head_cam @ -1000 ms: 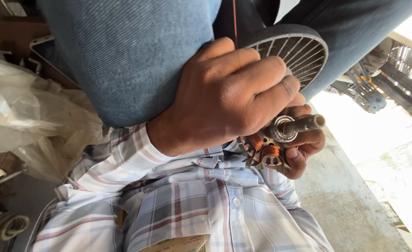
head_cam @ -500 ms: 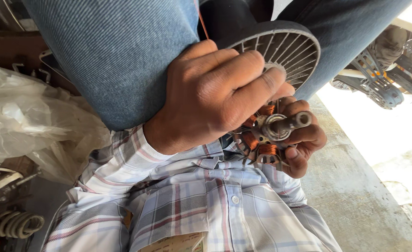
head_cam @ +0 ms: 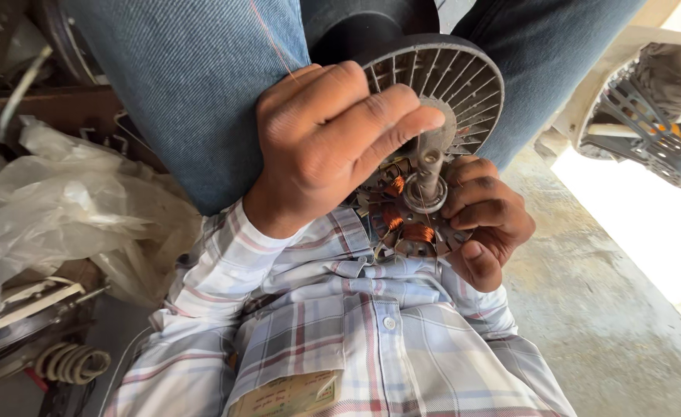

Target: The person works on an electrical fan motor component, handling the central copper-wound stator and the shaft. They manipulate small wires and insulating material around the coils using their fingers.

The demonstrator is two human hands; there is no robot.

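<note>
Rough concrete floor (head_cam: 587, 309) runs along the right side, bright with daylight at the far edge. Against it, the person sits with legs in blue jeans (head_cam: 194, 93) and a plaid shirt (head_cam: 356, 332) filling the lower middle of the view.

Between the knees sits a stator (head_cam: 410, 224), a round metal core with copper coils on its poles and a steel shaft (head_cam: 427, 166) standing up from the centre. Behind it, touching or just beside it, is a grey ribbed housing (head_cam: 464, 85) with radial fins.

The left hand (head_cam: 333, 147) lies over the top and left of the stator, fingers curled together and pressed onto it, fingertips reaching the shaft. A thin copper wire (head_cam: 275, 46) runs up from this hand across the jeans. The right hand (head_cam: 483, 220) cups the stator from the right and below, fingers bent tight around its rim, thumb against the edge.

To the left lies a crumpled clear plastic bag (head_cam: 62, 208), with a wire coil (head_cam: 70, 361) low in the corner. At upper right, well apart, rests a second housing (head_cam: 649, 116) with dark spokes.
</note>
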